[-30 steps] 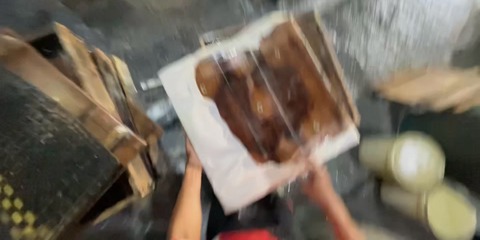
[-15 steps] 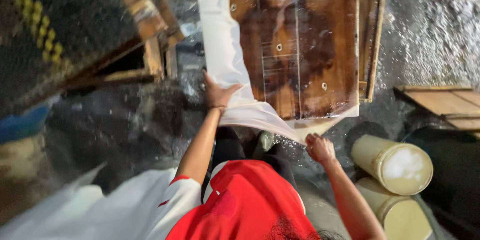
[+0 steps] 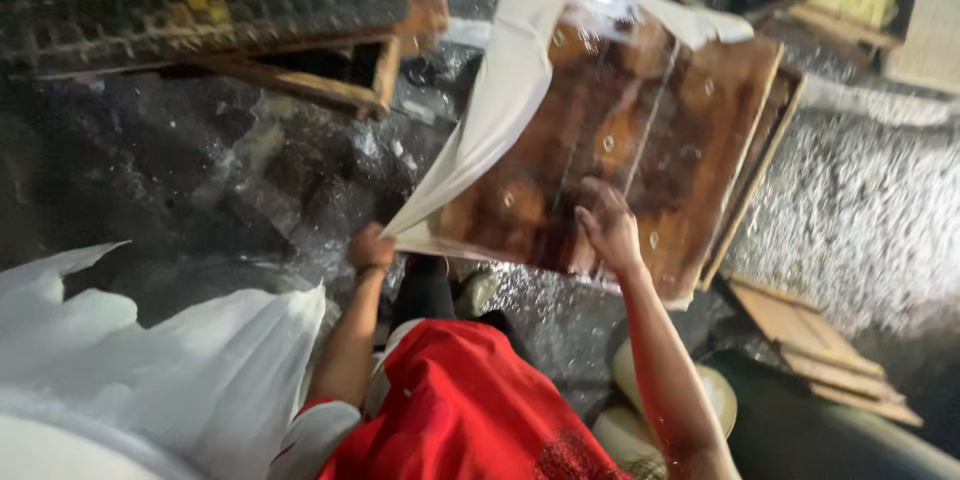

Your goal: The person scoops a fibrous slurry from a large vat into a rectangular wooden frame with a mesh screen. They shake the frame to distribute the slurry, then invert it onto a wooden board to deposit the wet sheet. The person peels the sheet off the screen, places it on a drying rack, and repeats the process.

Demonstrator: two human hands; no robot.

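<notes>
Cloth (image 3: 500, 100): soft, light, likely damp; we take its corner.
Left hand (image 3: 371, 248): grip pinching cloth corner.
Right hand (image 3: 607, 225): fingers spread flat on the board (image 3: 690, 140).
Board: stiff, wet, likely slippery.

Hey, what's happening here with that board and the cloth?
A person in a red top is bent over a brown wooden board set in a frame on wet ground. The left hand grips the edge of a white cloth, lifted partly off the board. The right hand presses flat on the board's wet surface.
</notes>
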